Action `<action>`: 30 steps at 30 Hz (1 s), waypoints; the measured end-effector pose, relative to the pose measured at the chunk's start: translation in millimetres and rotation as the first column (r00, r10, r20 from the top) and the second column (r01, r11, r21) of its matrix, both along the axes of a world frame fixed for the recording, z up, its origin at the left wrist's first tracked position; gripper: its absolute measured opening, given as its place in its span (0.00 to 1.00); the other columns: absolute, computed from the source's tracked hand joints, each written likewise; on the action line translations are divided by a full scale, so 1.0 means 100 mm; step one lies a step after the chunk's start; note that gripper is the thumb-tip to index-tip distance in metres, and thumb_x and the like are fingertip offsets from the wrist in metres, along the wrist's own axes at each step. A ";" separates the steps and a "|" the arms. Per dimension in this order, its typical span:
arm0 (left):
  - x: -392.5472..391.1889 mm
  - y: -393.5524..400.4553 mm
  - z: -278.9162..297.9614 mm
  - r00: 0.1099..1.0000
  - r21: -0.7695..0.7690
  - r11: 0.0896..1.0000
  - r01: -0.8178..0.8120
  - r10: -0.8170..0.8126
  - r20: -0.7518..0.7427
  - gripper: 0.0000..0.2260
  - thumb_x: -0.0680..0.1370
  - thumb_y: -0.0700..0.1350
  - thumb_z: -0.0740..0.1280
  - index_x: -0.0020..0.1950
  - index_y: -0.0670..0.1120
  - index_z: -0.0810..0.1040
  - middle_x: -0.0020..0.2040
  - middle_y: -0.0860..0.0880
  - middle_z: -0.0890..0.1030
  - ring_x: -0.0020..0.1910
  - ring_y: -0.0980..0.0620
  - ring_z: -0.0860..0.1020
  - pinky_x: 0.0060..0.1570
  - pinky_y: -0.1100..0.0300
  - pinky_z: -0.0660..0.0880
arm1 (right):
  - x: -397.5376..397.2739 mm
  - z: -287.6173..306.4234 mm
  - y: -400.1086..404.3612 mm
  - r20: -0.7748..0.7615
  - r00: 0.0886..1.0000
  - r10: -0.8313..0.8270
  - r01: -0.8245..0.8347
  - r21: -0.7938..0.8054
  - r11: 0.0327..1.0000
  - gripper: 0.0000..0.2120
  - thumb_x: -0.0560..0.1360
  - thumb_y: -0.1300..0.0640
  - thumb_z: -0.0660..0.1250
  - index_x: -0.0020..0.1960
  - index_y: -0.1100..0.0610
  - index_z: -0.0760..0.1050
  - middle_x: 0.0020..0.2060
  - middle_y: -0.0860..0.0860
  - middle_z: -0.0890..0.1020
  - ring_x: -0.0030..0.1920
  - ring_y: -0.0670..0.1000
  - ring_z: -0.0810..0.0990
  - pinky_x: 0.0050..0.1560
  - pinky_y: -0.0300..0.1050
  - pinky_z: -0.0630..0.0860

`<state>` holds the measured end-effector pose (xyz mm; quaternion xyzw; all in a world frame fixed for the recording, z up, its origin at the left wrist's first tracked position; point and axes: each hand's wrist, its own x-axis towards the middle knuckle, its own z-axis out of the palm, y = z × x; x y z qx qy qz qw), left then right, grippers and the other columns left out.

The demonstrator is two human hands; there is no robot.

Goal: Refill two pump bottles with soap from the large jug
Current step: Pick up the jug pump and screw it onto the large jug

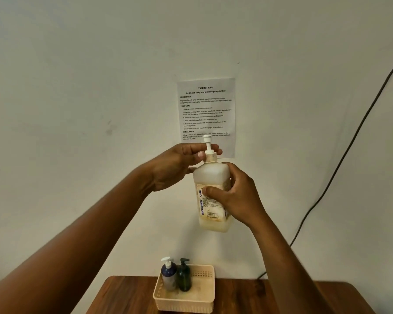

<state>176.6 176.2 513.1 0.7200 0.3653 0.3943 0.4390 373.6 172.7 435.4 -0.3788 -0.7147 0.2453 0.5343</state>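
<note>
I hold a large translucent soap jug [211,177] with a white pump top up in the air in front of the wall. My right hand [234,196] grips its labelled body. My left hand [179,164] has its fingers closed around the ribbed collar of the pump head [208,146]. A little pale soap sits at the jug's bottom. Below, a blue pump bottle [168,275] with a white pump and a dark green pump bottle [184,277] with a black pump stand upright in the left half of a beige basket [204,298].
The basket rests on a brown wooden table [259,298] against a white wall. A printed task sheet [205,109] is taped to the wall behind the jug. A black cable [340,159] runs down the wall at the right.
</note>
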 end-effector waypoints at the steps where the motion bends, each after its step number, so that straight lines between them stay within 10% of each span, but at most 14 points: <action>1: 0.04 -0.03 -0.01 0.997 0.040 0.996 -0.079 0.079 0.001 0.20 0.80 0.52 0.68 0.69 0.45 0.80 0.66 0.53 0.83 0.66 0.54 0.79 0.68 0.49 0.71 | 0.00 0.00 0.01 0.014 0.999 -0.037 0.037 0.007 0.999 0.28 0.60 0.37 0.76 0.57 0.42 0.74 0.45 0.42 0.83 0.43 0.43 0.83 0.42 0.47 0.83; 7: 0.29 -0.07 -0.10 0.885 0.292 0.835 -0.466 0.449 0.127 0.24 0.69 0.51 0.83 0.40 0.34 0.74 0.37 0.41 0.77 0.37 0.49 0.73 0.39 0.55 0.71 | -0.07 -0.03 0.01 0.114 0.980 -0.166 0.161 0.050 0.986 0.32 0.61 0.34 0.75 0.61 0.42 0.71 0.48 0.42 0.82 0.45 0.44 0.82 0.46 0.47 0.82; 19: -0.02 -0.02 -0.04 0.991 0.103 0.988 0.116 -0.121 0.049 0.08 0.81 0.34 0.66 0.59 0.35 0.80 0.55 0.37 0.81 0.54 0.44 0.80 0.58 0.54 0.77 | -0.04 -0.08 -0.05 -0.058 0.970 0.236 -0.242 -0.120 0.963 0.26 0.62 0.43 0.79 0.58 0.40 0.76 0.48 0.42 0.84 0.49 0.47 0.85 0.49 0.52 0.84; 30: -0.03 0.03 -0.12 0.988 0.135 0.986 0.096 -0.111 0.105 0.11 0.81 0.37 0.68 0.63 0.36 0.80 0.57 0.38 0.83 0.59 0.45 0.81 0.60 0.54 0.77 | 0.00 -0.06 0.01 -0.076 0.945 0.319 -0.328 -0.158 0.931 0.28 0.62 0.42 0.79 0.60 0.41 0.75 0.50 0.44 0.85 0.51 0.49 0.85 0.50 0.49 0.84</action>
